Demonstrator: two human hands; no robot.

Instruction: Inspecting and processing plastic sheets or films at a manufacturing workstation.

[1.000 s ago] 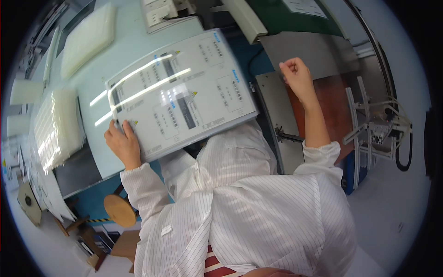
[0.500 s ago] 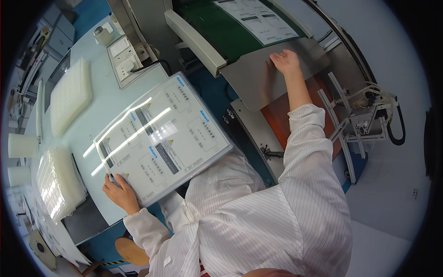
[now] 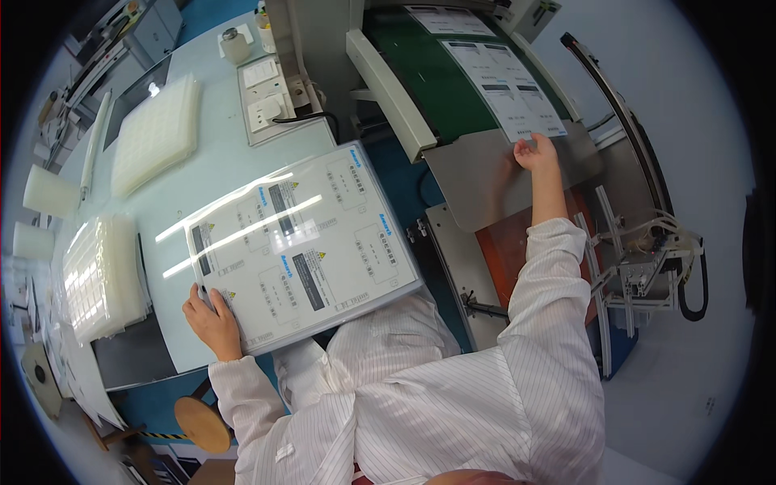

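A thick stack of printed label sheets [image 3: 323, 218] under shiny clear film lies tilted over the table edge, its near side above my lap. My left hand [image 3: 214, 323] grips the stack's left near corner, with the thumb on top and the fingers at the edge. On the green conveyor belt [image 3: 404, 73] lies another printed sheet [image 3: 505, 85], its near end reaching onto a metal plate [image 3: 477, 178]. My right hand [image 3: 537, 152] is at that near edge with curled fingers closed on the sheet. Part of the grip is hidden.
Two piles of translucent sheets [image 3: 158, 137] [image 3: 101, 279] sit on the pale table [image 3: 190, 178]. A power strip [image 3: 263, 101] and a jar [image 3: 234, 47] stand farther back. One more printed sheet [image 3: 449, 20] is farther up the belt. A metal frame with tubing [image 3: 647, 250] stands at right.
The printed sheet on the belt has come nearer, and my right hand, open and apart from it before, now closes on its edge. Another sheet shows behind it. My left hand stays on the stack.
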